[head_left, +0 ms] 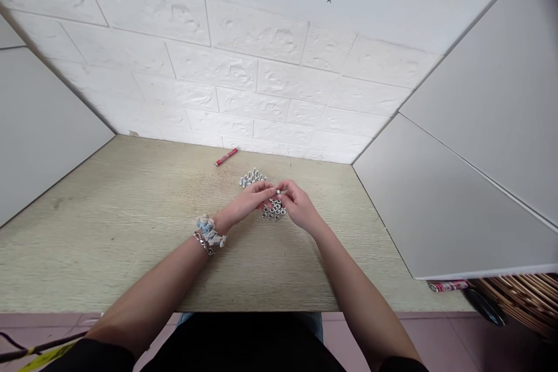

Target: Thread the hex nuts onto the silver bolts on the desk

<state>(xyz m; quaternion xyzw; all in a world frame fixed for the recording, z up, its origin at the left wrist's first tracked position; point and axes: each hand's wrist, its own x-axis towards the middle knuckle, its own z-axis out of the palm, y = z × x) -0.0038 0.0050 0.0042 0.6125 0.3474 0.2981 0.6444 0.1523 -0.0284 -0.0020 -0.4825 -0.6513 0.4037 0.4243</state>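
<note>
My left hand (253, 197) and my right hand (297, 203) meet above the middle of the table, both closed in a pinch. Between their fingertips shows the bright end of a small metal bolt (278, 192); the fingers cover most of it, and whether a nut sits on it I cannot tell. Just behind my left hand, a cluster of silver bolts (251, 178) stands upright on the table. Beneath the fingers lies a group of silver nuts (274, 210), partly hidden by both hands.
The wooden table (131, 232) meets a white brick-pattern wall (235, 93) at the back. A red pen-like tube (225, 157) lies near that wall. Grey panels (462, 203) flank the table. At the right front edge are another red tube (449, 286) and a coiled brown object (523, 299).
</note>
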